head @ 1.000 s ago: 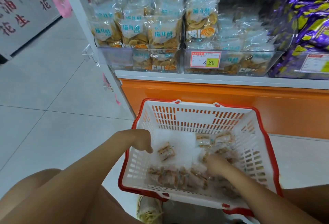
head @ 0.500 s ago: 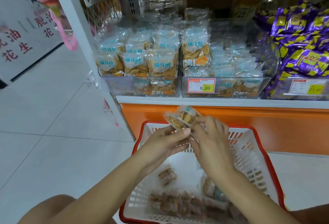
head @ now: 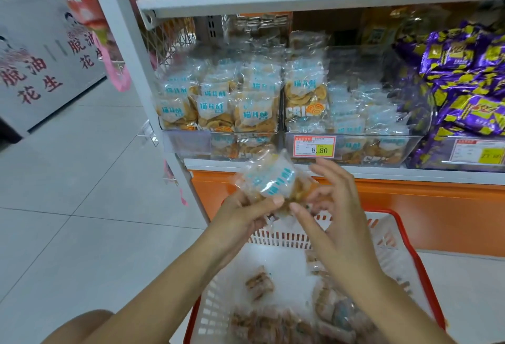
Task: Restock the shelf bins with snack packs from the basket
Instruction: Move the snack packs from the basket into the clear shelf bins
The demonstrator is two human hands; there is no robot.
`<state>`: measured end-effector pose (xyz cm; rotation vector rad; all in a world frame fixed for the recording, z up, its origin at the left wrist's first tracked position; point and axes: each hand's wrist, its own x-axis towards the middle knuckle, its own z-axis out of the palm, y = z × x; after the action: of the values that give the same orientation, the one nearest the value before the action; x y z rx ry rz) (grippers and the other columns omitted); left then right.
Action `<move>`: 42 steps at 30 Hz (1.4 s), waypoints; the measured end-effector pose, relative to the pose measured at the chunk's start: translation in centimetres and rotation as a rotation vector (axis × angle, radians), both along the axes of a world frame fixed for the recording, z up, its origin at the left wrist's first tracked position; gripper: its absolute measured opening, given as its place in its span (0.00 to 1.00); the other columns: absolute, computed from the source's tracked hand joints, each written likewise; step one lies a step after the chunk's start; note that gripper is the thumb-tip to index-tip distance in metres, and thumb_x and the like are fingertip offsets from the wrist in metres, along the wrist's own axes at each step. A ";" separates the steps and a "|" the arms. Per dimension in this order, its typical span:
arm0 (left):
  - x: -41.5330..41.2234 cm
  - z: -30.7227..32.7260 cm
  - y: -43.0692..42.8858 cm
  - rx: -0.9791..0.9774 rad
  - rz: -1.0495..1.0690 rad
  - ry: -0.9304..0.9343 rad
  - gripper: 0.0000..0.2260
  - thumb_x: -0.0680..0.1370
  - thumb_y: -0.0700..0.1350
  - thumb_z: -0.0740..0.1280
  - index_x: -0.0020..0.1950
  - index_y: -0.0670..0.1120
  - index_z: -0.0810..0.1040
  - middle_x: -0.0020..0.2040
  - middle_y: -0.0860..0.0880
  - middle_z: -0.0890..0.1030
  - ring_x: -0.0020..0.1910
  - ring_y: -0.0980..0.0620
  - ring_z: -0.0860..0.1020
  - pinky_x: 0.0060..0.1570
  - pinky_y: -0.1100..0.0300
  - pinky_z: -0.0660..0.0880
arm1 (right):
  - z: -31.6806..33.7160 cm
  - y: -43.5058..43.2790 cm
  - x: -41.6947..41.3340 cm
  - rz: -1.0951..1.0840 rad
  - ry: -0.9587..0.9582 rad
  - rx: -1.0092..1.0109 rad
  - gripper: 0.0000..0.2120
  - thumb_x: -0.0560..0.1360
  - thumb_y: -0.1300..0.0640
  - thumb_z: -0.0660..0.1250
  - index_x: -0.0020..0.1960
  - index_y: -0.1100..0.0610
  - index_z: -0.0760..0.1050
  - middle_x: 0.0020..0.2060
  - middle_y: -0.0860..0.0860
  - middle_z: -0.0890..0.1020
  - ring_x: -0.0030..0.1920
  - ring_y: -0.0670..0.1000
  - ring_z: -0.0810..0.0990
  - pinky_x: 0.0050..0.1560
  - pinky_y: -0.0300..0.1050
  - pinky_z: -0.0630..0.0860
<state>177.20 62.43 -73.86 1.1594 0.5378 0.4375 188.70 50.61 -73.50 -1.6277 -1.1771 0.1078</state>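
Both hands are holding a clear snack pack (head: 273, 179) just above the basket (head: 404, 237), below the shelf bins: left hand (head: 246, 218) clamping its lower edge, right hand (head: 336, 207) pinching its side, remaining fingers (head: 328, 171) spread. I'd be lifting it upright, label forward, into the emptier-looking right bin (head: 410, 147)

Snack pack (head: 269, 182): held between left hand (head: 244, 218) and right hand (head: 337, 208), above the basket (head: 287, 238).
Basket: below both hands, loose packs (head: 259, 283) inside.
Bins (head: 188, 141): side by side on the shelf (head: 382, 172), beyond the hands.
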 end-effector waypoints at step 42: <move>10.7 9.7 4.2 0.649 0.053 0.287 0.19 0.79 0.40 0.65 0.70 0.46 0.70 0.58 0.57 0.78 0.59 0.60 0.75 0.59 0.63 0.72 | 8.1 9.8 15.3 0.219 0.391 -0.384 0.34 0.57 0.46 0.81 0.59 0.49 0.73 0.54 0.46 0.82 0.55 0.47 0.80 0.64 0.49 0.72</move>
<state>187.91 66.60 -64.17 1.8522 0.7006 0.5122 204.04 60.44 -65.42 -1.6961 -1.0640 0.7991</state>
